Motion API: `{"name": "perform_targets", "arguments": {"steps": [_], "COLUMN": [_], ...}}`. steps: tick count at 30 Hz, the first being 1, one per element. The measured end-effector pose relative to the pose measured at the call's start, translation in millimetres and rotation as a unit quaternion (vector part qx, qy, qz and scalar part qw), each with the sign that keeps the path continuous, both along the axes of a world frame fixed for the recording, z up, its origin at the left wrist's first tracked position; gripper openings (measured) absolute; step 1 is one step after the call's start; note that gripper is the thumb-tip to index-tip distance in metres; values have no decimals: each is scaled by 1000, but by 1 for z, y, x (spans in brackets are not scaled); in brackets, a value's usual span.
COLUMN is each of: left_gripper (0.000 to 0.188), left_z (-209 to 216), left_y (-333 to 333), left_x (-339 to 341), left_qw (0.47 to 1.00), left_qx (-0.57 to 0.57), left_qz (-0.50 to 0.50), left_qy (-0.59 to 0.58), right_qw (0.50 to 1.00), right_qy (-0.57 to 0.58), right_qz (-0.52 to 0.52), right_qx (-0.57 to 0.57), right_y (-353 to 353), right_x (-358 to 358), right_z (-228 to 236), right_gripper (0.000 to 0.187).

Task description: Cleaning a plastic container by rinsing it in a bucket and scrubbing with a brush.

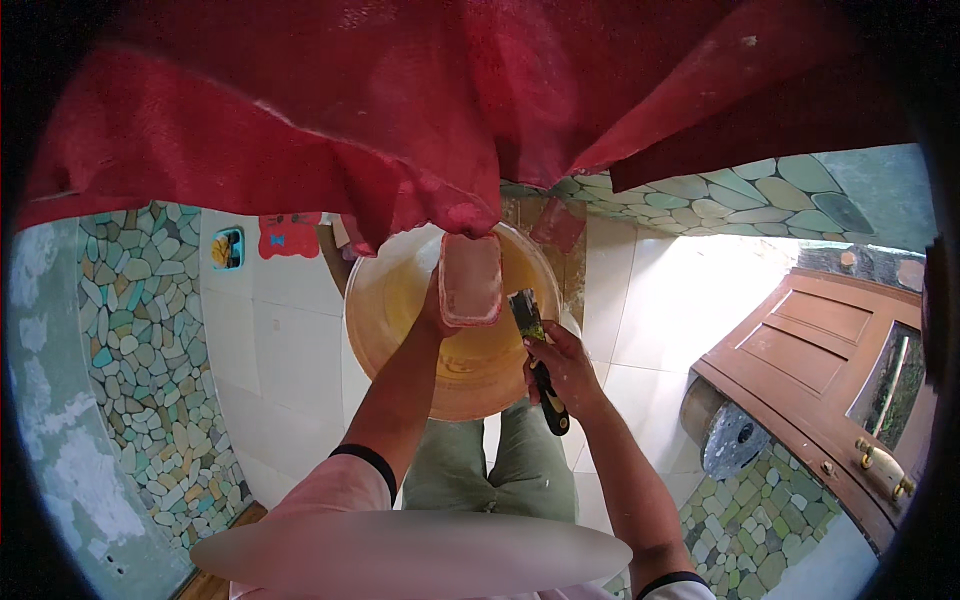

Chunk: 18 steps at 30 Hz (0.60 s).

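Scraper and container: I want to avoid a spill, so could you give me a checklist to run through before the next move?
1. Left hand holding the container: ok.
2. Right hand gripping the scraper by its handle: ok.
3. Container over the basin: ok.
4. Scraper blade apart from the container: ok, a narrow gap shows.
5. Red cloth clear of the container: cannot tell, they meet in this view.
6. Depth of the container's contents: cannot tell.

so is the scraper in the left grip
No, the scraper is in the right grip, while the left grip holds the pinkish rectangular container.
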<state>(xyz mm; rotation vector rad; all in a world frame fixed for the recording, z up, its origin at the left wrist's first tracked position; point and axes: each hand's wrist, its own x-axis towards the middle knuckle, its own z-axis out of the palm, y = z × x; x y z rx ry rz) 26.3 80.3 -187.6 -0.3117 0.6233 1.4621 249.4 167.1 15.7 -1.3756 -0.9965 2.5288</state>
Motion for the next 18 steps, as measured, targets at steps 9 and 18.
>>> {"name": "perform_targets", "arguments": {"steps": [9,18], "left_gripper": [45,51], "left_z": [-10,94], "left_y": [-22,-18], "left_x": [-3,10], "left_qw": [997,992], "left_qx": [56,120], "left_qz": [31,-28], "left_qy": [-36,-25], "right_qw": [996,980], "right_qy": [-6,-61], "right_qz": [-22,-33], "right_qx": [84,185], "right_y": [-13,-5], "right_x": [-14,-52], "right_z": [6,33], "right_gripper": [14,23]}}
